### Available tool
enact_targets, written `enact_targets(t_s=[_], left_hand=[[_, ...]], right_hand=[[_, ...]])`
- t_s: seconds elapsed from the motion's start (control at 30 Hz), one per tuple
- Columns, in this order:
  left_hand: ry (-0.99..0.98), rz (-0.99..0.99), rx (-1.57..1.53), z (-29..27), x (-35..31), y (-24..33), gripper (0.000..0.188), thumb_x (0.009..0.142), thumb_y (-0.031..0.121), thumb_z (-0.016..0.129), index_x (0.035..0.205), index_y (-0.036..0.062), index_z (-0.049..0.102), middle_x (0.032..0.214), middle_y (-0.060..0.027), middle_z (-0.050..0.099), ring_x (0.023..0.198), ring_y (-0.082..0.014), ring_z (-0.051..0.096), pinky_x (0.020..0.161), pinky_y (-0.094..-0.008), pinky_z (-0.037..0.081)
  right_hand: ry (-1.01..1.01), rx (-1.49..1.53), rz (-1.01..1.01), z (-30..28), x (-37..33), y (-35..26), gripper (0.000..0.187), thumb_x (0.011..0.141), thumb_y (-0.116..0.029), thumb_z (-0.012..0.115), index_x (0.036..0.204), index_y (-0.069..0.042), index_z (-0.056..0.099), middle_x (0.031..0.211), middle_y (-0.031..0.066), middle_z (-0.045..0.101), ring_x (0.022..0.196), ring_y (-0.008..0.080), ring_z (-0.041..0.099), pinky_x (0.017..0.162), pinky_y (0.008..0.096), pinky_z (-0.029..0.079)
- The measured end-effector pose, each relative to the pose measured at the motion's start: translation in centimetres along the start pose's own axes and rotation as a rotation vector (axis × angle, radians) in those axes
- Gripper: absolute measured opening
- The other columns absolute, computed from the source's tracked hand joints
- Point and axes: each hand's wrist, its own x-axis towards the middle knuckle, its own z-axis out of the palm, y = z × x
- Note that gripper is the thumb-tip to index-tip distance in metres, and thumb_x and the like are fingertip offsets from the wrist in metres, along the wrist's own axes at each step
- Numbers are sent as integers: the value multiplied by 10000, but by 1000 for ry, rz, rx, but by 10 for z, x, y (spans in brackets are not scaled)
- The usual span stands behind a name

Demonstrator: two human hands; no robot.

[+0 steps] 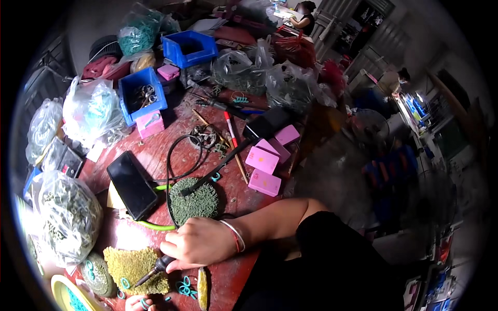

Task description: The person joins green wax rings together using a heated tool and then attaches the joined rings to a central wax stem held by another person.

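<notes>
My right hand (197, 241), with bracelets at the wrist, grips a dark pen-like tool (158, 268). The tool's tip rests on a yellow-green bristly pad (129, 264) on the red table (171, 137). Only the fingertips of my left hand (136, 302) show at the lower edge, just below that pad and next to small teal rings (182, 287). Whether they hold anything is hidden. Just above my right hand lies a round dark-green bristly pad (196, 202), with a long black rod-shaped tool (218, 167) resting across it.
A black phone (132, 184) lies left of the round pad, beside a looping black cable (171, 171). Pink boxes (263, 171) sit at the table's right edge. Blue bins (142, 93) and filled plastic bags (67, 217) crowd the left and back. Other people work far behind.
</notes>
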Motion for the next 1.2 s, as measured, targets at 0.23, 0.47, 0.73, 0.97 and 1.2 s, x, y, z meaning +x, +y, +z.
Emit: enact_targets(t_s=[0.23,0.47,0.73,0.97,1.2], left_hand=[[-125,-146,-160,-1,7,79,165,1036,151,632,948,33,704,784,-54,705,635,-98,605,589,-228,477],[-63,130,-401,12,18,-12,190,798,-48,805,977,7,773,1002,-109,761,967,-219,705,878,-345,552],[-101,151,-371,-7,7,-6,212,805,-90,772,1001,-8,770,1050,-139,725,1010,-210,680,878,-327,553],[-78,127,-459,-4,8,-11,181,817,-46,776,984,20,755,1034,-104,738,962,-188,698,844,-308,548],[-69,139,-454,-2,9,-10,180,806,-50,789,970,13,744,1028,-105,736,957,-187,698,840,-307,548]], right_hand=[[93,9,-138,6,7,6,383,970,-433,637,877,-74,545,766,77,551,630,237,622,517,349,497],[-75,-46,-125,-18,6,4,315,899,-332,769,905,-50,628,798,84,624,665,236,662,541,355,509],[-104,209,-109,-13,16,-8,299,850,-211,832,900,-16,610,756,102,611,623,283,642,543,369,497],[-119,193,-150,-9,14,-9,348,840,-256,833,936,-14,602,779,89,590,623,254,637,532,349,498],[-126,162,-190,-10,12,-10,354,841,-264,829,940,-10,603,785,90,583,632,242,638,530,340,499]])
